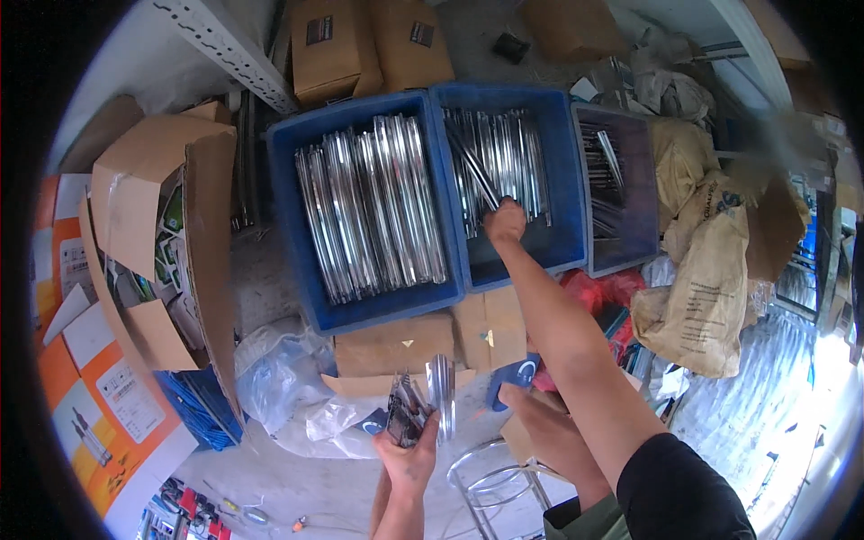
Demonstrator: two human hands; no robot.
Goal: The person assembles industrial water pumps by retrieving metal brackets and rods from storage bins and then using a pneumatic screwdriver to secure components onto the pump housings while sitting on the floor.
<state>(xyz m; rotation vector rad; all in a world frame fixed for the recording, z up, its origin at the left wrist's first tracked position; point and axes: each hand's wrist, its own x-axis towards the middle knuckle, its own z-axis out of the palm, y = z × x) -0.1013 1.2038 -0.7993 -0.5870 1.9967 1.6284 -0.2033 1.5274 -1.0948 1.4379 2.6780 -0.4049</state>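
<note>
From above, the left hand [409,454] already grips a small bundle of shiny metal strips [430,405], their long axis upright, ends pointing toward the crates. The right hand [505,221] reaches into the middle blue crate [558,180], fingers closed on another strip [474,169] lying diagonally; both crates look mostly full, so plenty seems left.

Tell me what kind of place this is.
Most likely a workshop or storeroom for sorting hardware. Blue crates full of shiny metal strips stand on cardboard boxes, with sacks alongside. The right hand reaches into the middle crate; the left hand holds a bunch of strips.
</note>
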